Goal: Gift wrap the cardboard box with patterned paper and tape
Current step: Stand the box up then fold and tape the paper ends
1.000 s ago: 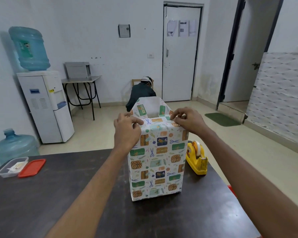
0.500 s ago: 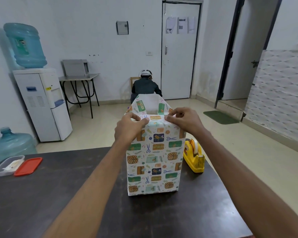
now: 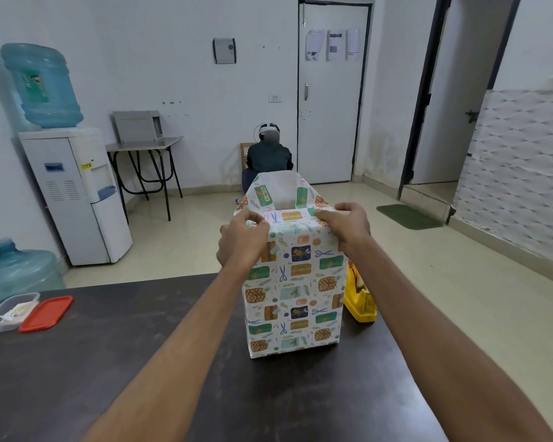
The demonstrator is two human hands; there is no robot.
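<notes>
While both hands work at its top edge, the box (image 3: 296, 301) stands upright on the dark desk (image 3: 109, 362), toward the far right part, its near face fully covered in paper (image 3: 300, 250) printed with gifts and scissors. Left hand (image 3: 241, 240): fingers curled, thumb and fingertips pinching the near flap at the top left corner. Right hand (image 3: 345, 223): fingers curled likewise, pinching the same flap at the top right corner. Near flap (image 3: 289, 216): folded over the top edge, spanning between the two hands. Far flap (image 3: 280, 193): upright, white underside toward the camera, patterned folds slanting in on either side. Tape dispenser (image 3: 359, 301): yellow, on the desk just beside the box's right side, partly hidden by the right forearm. Tub (image 3: 7, 311): clear plastic, at the desk's far left corner, holding something pale that is too small to identify. Lid (image 3: 47, 313): red, flat on the desk, touching the tub's right side. Cooler (image 3: 77, 193): white, against the left wall, carrying an inverted blue bottle (image 3: 40, 84). Second bottle (image 3: 16, 272): blue, on the floor beside the cooler. Side table (image 3: 144, 145): metal, against the back wall, bearing a grey device (image 3: 136, 126). Person (image 3: 268, 154): seated beyond the box, wearing a headset. Door (image 3: 329, 90): white, closed, papers stuck near its top. Mat (image 3: 407, 215): green, on the floor to the right.
</notes>
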